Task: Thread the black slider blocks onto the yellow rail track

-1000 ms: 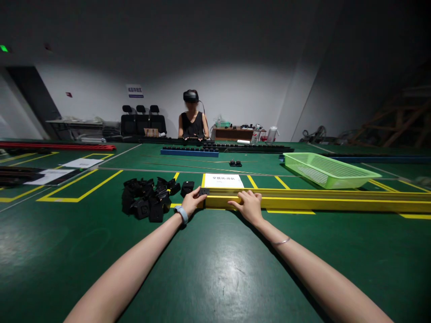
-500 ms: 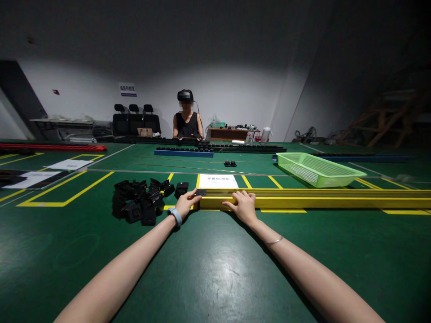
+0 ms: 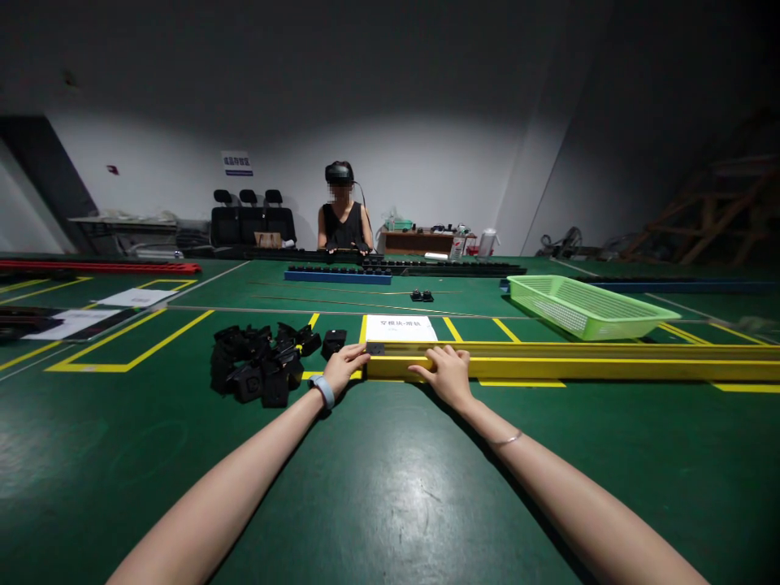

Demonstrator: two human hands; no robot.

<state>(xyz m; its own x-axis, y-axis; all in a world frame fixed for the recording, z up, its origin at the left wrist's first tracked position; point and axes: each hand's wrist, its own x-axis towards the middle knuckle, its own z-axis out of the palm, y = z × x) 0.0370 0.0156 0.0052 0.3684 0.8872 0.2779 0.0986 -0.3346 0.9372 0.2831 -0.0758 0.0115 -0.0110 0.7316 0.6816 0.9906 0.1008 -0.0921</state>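
Observation:
A long yellow rail (image 3: 548, 370) lies across the green table and runs out of view at the right. At its left end a small black module (image 3: 375, 348) sits in the channel, about level with the rail's end. My left hand (image 3: 345, 370), with a pale blue wristband, has its thumb and fingers closed together against the module and the rail end. My right hand (image 3: 449, 375) grips the rail a little further right, fingers over the top and thumb on the near side. Left of the rail lies a pile of black modules (image 3: 262, 366), and one separate black module (image 3: 333, 343) lies near my left hand.
A printed white sheet (image 3: 400, 328) lies behind the rail. The light green basket (image 3: 591, 313) stands at the back right. Thin rods (image 3: 366, 303), a black part (image 3: 422, 296) and a blue rail (image 3: 338, 277) lie beyond. Opposite sits a person (image 3: 343, 223) wearing a headset.
The black module has slid slightly right into the rail end, with my left fingers following it. My right hand keeps its place on the rail. The whole view has shifted a little.

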